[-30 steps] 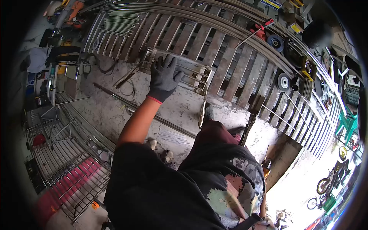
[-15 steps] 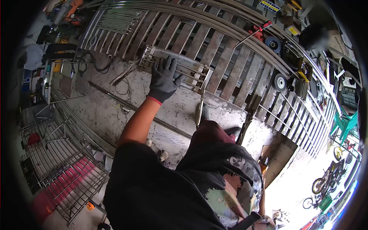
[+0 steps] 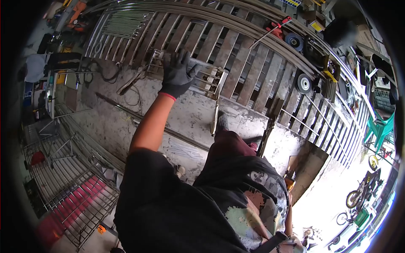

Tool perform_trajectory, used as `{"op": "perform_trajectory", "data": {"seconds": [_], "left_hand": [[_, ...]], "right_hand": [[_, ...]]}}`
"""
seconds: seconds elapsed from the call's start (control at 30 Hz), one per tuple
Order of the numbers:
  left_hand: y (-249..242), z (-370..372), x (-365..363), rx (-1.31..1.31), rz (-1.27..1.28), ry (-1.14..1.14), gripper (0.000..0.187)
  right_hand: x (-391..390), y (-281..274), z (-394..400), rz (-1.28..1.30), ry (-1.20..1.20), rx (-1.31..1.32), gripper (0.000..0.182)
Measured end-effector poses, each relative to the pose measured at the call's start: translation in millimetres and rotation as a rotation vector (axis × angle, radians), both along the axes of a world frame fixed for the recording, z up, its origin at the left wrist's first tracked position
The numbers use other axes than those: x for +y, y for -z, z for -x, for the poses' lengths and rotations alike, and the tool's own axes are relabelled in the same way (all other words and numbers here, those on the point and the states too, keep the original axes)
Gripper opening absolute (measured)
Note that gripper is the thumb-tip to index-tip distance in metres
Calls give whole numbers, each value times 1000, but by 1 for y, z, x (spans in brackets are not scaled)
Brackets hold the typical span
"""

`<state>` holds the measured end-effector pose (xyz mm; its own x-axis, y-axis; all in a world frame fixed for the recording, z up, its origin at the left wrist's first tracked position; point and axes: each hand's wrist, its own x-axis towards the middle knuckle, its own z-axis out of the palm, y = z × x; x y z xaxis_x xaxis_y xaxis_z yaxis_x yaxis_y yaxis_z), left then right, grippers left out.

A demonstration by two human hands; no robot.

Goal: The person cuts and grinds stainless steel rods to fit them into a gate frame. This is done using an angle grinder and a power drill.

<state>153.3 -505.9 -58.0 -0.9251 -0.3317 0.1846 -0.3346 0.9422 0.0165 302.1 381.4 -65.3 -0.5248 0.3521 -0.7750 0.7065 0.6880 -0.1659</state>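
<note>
My left hand [image 3: 179, 76], in a dark grey glove with a red cuff, reaches over a small rectangular metal frame [image 3: 204, 86]. Its fingers are spread and the thumb points outward, overlapping the frame's bars. The frame lies along the near edge of a slatted platform [image 3: 238, 69]. From the frame's right end a pale metal bar [image 3: 216, 116] extends toward my foot. My right forearm [image 3: 289, 221] hangs beside the patterned shirt, its hand mostly hidden. Close to that hand is an orange-yellow object [image 3: 289, 184]; whether the hand holds it I cannot tell.
Long metal bars [image 3: 168, 12] run across the slats. A red-handled tool [image 3: 274, 29], a blue disc [image 3: 294, 41] and a grey wheel [image 3: 303, 83] lie at upper right. A welded grid rack [image 3: 76, 202] stands lower left, motorcycles [image 3: 358, 194] far right.
The view has shifted slightly, moving the platform and frame a little left. My left hand stays over the frame with fingers spread and has tilted slightly.
</note>
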Motion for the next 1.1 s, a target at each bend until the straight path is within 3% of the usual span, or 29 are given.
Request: {"op": "perform_trajectory", "data": {"seconds": [0.07, 0.13, 0.17, 0.2, 0.23, 0.3, 0.33, 0.4, 0.47, 0.6, 0.73, 0.8, 0.83, 0.9, 0.93, 0.97, 1.03, 1.07, 1.1], "left_hand": [[-11, 5, -4, 173, 39, -17, 71], [-16, 5, -8, 347, 96, -16, 64], [-6, 2, -13, 453, 40, 30, 56], [-23, 0, -1, 549, -177, 97, 49], [-35, 1, 9, 628, -385, 193, 45], [-61, -4, 41, 590, -596, 220, 38], [-63, -4, 53, 584, -650, 258, 35], [-58, 1, 85, 664, -1000, 304, 34], [-79, 9, 125, 533, -973, 321, 32], [-131, 43, 243, 287, -886, 554, 33], [-143, 87, 377, 97, -668, 896, 32], [-113, 99, 441, 200, -341, 983, 31], [-92, 111, 470, 149, -372, 964, 34], [-64, 143, 521, 55, -310, 903, 37], [-57, 162, 544, 19, -221, 859, 37], [-51, 183, 562, -11, -136, 812, 38], [-35, 226, 584, 242, -51, 814, 36], [-24, 244, 593, 364, -16, 811, 35], [-10, 256, 598, 228, 17, 771, 37]], "right_hand": [[19, 6, -4, -22, -175, -30, 54], [17, -4, -7, 1, -533, 102, 35], [6, -14, -12, -15, -748, 220, 25], [-12, -29, -9, -33, -823, 288, 15], [-31, -46, -7, -23, -750, 284, 7], [-47, -50, 5, 188, 281, 12, 20], [-46, -47, 8, 190, 496, -11, 23], [-32, -39, 9, 190, 462, -9, 31], [-29, -42, 16, 216, 505, -10, 33], [-3, -37, 31, 233, 510, -57, 21], [54, -20, 34, 392, 518, -5, 20], [98, -3, 29, 462, 550, 34, 21], [128, 10, 20, 474, 371, 85, 21], [178, 23, 14, 458, 390, 66, 22], [198, 25, 17, 426, 580, -8, 25], [227, 29, 7, 427, 442, 41, 20], [255, 12, 8, 433, 502, 54, 17], [262, -10, 14, 436, 702, 14, 22], [280, -12, 9, 441, 708, 13, 21]]}}
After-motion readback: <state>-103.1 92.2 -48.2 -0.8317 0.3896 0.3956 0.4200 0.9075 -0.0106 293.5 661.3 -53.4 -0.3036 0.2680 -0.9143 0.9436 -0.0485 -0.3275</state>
